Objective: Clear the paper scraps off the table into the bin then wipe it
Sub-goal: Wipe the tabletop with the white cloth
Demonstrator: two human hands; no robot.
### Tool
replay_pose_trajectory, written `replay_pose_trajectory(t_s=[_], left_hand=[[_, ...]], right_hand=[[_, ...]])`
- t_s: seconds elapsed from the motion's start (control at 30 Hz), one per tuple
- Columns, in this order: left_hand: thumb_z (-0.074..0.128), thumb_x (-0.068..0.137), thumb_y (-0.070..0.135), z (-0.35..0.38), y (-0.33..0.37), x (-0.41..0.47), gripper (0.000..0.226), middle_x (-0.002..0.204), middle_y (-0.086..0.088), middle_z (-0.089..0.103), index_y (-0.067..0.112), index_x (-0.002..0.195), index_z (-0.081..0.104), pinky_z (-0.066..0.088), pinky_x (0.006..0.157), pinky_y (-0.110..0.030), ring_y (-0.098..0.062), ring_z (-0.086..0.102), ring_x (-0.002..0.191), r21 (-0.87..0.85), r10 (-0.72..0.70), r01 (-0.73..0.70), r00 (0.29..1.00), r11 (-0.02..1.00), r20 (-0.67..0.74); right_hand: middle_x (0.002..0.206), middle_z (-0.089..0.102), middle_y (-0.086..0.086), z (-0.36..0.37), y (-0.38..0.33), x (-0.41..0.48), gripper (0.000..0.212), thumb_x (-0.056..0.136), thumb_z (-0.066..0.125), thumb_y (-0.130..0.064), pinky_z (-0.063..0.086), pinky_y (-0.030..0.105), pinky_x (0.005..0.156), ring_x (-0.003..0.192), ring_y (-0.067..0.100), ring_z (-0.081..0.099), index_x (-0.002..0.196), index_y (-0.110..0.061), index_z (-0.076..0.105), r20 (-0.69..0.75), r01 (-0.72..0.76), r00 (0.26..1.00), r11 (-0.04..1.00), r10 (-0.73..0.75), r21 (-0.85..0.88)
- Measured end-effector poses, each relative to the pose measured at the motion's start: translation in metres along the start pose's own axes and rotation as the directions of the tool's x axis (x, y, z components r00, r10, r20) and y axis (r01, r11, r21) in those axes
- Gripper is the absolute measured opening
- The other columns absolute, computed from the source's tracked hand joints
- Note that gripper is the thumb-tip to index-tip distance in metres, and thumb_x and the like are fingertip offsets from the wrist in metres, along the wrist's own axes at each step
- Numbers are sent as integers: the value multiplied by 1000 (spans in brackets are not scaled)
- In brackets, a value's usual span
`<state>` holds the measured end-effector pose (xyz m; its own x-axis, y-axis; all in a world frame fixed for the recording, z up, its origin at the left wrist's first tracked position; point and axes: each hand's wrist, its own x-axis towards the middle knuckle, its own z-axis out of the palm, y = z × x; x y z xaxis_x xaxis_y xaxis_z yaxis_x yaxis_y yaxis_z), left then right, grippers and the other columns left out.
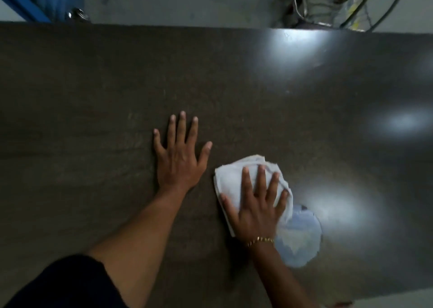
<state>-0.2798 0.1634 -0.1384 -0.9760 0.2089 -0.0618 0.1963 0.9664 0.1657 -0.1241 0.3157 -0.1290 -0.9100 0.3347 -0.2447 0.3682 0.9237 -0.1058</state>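
A crumpled white cloth lies on the dark brown table, near its front middle. My right hand presses flat on the cloth with fingers spread; a gold bracelet circles its wrist. My left hand rests palm down on the bare tabletop just left of the cloth, fingers apart, holding nothing. A pale blue patch shows on the table beside my right wrist; I cannot tell whether it is cloth, paper or a reflection. I see no paper scraps elsewhere and no bin.
Bright light glare spots shine on the glossy right half of the table. Beyond the far edge is grey floor, with a tangle of cables at the back right and a blue frame at the back left.
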Motion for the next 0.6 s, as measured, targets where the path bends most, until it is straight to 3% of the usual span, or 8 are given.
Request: replay_pose_trajectory(t_s=[0.17,0.33,0.6], left_hand=[[30,99,63,0,0,2,75,172,-7,15,25,163,25,12,123,-64,-30,12,160,22,-11,10,1000,1000,28],[37,97,62,0,-1,3,75,172,-7,18,25,162,29,15,121,-64,-30,15,159,49,-13,12,1000,999,20],[35,98,64,2,-2,3,76,173,-4,14,27,163,25,16,122,-63,-28,12,160,52,-14,14,1000,999,-1]], right_hand=[[172,4,6,-21,-16,118,87,91,32,-79,5,67,121,157,38,-2,163,-34,16,-64,88,994,996,-88,-6],[172,-10,4,-50,-38,225,86,90,18,-83,-5,67,120,156,38,-16,161,-39,0,27,159,987,987,-159,-1],[172,-3,3,-94,-84,381,87,88,17,-85,-5,68,119,156,38,-13,160,-39,9,42,171,985,985,-170,-11]])
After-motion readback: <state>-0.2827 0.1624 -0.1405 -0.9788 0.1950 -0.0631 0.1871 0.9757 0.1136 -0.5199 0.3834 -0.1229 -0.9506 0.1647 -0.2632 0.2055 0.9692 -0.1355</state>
